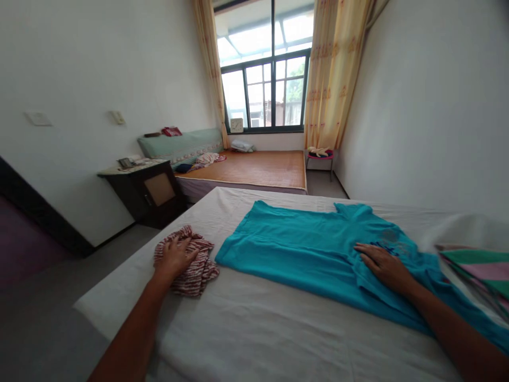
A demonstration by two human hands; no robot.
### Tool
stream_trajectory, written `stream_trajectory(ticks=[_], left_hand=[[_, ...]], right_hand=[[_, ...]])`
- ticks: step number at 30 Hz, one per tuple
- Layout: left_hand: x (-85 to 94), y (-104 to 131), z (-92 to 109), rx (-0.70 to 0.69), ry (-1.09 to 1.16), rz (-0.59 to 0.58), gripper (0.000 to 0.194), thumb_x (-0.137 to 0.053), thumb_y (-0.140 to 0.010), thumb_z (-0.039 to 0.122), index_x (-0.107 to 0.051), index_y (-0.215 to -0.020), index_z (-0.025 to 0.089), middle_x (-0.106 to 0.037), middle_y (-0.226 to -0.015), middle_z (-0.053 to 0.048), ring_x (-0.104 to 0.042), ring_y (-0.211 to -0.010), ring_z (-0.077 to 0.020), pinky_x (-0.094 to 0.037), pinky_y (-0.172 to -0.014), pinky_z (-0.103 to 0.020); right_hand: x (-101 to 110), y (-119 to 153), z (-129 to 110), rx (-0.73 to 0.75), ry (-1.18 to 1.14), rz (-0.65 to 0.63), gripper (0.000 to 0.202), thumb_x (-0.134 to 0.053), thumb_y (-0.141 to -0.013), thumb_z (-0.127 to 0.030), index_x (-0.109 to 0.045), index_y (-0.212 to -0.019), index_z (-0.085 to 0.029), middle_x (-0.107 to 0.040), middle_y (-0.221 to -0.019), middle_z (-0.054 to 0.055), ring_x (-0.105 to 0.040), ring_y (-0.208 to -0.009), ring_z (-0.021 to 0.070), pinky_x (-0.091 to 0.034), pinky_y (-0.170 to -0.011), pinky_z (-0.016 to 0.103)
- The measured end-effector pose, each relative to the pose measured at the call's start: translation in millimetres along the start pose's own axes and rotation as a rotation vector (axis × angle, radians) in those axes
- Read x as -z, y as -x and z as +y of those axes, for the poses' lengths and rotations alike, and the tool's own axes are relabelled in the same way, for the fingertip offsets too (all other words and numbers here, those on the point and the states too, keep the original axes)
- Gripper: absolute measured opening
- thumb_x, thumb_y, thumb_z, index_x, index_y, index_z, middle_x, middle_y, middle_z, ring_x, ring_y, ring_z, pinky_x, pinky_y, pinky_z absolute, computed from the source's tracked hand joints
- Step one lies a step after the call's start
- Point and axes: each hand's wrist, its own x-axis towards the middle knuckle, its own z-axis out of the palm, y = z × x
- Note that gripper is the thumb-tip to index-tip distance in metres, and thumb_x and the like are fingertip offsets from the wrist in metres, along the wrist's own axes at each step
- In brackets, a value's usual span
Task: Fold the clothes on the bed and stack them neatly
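A turquoise T-shirt lies spread across the white sheet, its printed chest towards the right. My right hand rests on the shirt near the dark print, palm down with the fingers stretched out. On the left, a crumpled cloth with red and white stripes sits on the sheet. My left hand lies over this cloth, fingers apart and touching its top. Folds hide part of the shirt at the right, where my forearm crosses it.
The white-sheeted surface fills the foreground. A green and pink striped fabric lies at its right side. Beyond stand a bed with a brown mat, a dark cabinet and a small stool beneath the curtain.
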Motion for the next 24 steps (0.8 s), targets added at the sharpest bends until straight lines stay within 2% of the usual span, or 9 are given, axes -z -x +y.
stream_trajectory(ticks=[3,6,10,12,14,16,18,20,24], left_hand=[[1.3,-17.6,-11.0,-0.167,0.074,-0.022,0.035,-0.052,-0.067,0.016,-0.071,-0.097,0.019,-0.066,-0.113,-0.009,-0.056,-0.111,-0.0262,-0.04,-0.1,-0.038],[26.4,-48.4,-8.9,-0.251,0.141,0.055,0.025,-0.048,-0.061,0.01,-0.069,-0.072,0.019,-0.068,-0.086,-0.007,-0.061,-0.091,-0.0234,-0.046,-0.089,-0.034],[54.1,-96.9,-6.8,-0.43,0.252,0.25,0.029,-0.046,-0.065,0.012,-0.07,-0.079,0.019,-0.068,-0.105,-0.006,-0.058,-0.107,-0.0223,-0.042,-0.1,-0.034],[46.2,-112.6,-4.3,-0.447,0.247,0.101,0.033,-0.047,-0.068,0.017,-0.072,-0.09,0.02,-0.066,-0.117,-0.004,-0.055,-0.116,-0.0224,-0.038,-0.105,-0.034],[24.2,-117.2,-0.9,-0.41,0.205,-0.126,0.038,-0.052,-0.073,0.028,-0.071,-0.105,0.02,-0.063,-0.126,-0.005,-0.051,-0.123,-0.0255,-0.036,-0.106,-0.034],[-1.7,-113.1,1.9,-0.36,0.161,-0.246,0.054,-0.056,-0.074,0.042,-0.064,-0.121,0.017,-0.057,-0.136,-0.01,-0.044,-0.131,-0.0297,-0.033,-0.109,-0.038],[-20.1,-107.0,5.3,-0.316,0.13,-0.235,0.064,-0.054,-0.076,0.047,-0.057,-0.131,0.014,-0.049,-0.143,-0.013,-0.036,-0.137,-0.0316,-0.028,-0.112,-0.043],[-25.4,-103.9,14.6,-0.31,0.122,-0.21,0.059,-0.05,-0.08,0.044,-0.058,-0.13,0.012,-0.051,-0.141,-0.015,-0.038,-0.136,-0.0301,-0.026,-0.113,-0.043],[-10.4,-94.4,71.5,-0.427,0.244,-0.014,0.046,-0.038,-0.088,0.034,-0.065,-0.118,0.012,-0.062,-0.127,-0.013,-0.05,-0.125,-0.0246,-0.031,-0.111,-0.039]], right_hand=[[-3.6,0.9,3.9,0.008,0.008,0.012,0.047,-0.037,-0.091,-0.047,-0.064,-0.121,-0.024,-0.062,-0.13,0.006,-0.054,-0.124,0.0279,-0.041,-0.106,0.049],[-9.6,2.9,10.9,0.013,0.013,0.018,0.049,-0.037,-0.091,-0.049,-0.064,-0.122,-0.023,-0.063,-0.128,0.006,-0.055,-0.122,0.0281,-0.042,-0.105,0.049],[-14.0,3.8,17.7,0.021,0.016,0.028,0.049,-0.038,-0.09,-0.05,-0.065,-0.121,-0.023,-0.064,-0.127,0.006,-0.055,-0.121,0.0281,-0.042,-0.105,0.05],[-13.9,3.5,17.7,0.018,0.02,0.03,0.049,-0.038,-0.09,-0.05,-0.065,-0.121,-0.023,-0.064,-0.127,0.006,-0.055,-0.121,0.0281,-0.042,-0.104,0.05],[-12.7,3.1,16.1,0.011,0.02,0.023,0.049,-0.038,-0.091,-0.049,-0.064,-0.122,-0.023,-0.063,-0.128,0.006,-0.055,-0.121,0.0282,-0.043,-0.104,0.05],[-10.5,3.0,13.3,0.003,0.014,0.017,0.048,-0.038,-0.091,-0.049,-0.064,-0.122,-0.023,-0.063,-0.128,0.006,-0.055,-0.122,0.0282,-0.042,-0.104,0.05],[-6.7,2.8,9.0,-0.006,0.003,0.014,0.048,-0.038,-0.091,-0.049,-0.065,-0.121,-0.023,-0.063,-0.128,0.005,-0.054,-0.122,0.0278,-0.041,-0.105,0.05],[-1.5,2.2,3.0,-0.018,-0.009,0.009,0.047,-0.037,-0.092,-0.048,-0.065,-0.12,-0.023,-0.063,-0.128,0.005,-0.054,-0.122,0.0269,-0.04,-0.106,0.048],[7.7,-1.2,-9.6,-0.06,-0.013,0.006,0.045,-0.034,-0.094,-0.044,-0.067,-0.118,-0.024,-0.064,-0.126,0.004,-0.054,-0.122,0.0255,-0.039,-0.106,0.046]])
